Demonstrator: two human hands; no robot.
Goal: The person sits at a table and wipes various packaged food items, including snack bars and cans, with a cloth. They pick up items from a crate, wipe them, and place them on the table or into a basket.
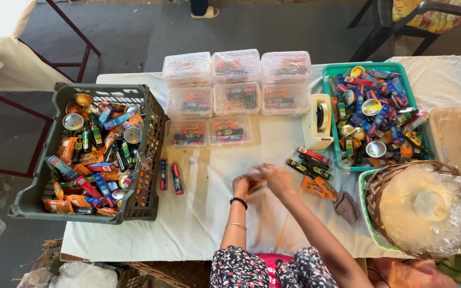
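Evidently both hands, left (243,185) and right (276,177), pinch a small orange packet (257,184): light, crinkly, best held by edges.

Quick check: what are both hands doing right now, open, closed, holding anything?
Left hand: closed around a small orange packet, blurred.
Right hand: fingers curled on the same packet; grip cannot be told exactly.

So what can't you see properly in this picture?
Head view only:
- The thing between the left hand and right hand: motion blur.
- Contents of the wicker basket: crinkled clear plastic covers them.
- Lidded clear boxes: contents too small.
- Chair: cut off by top edge.
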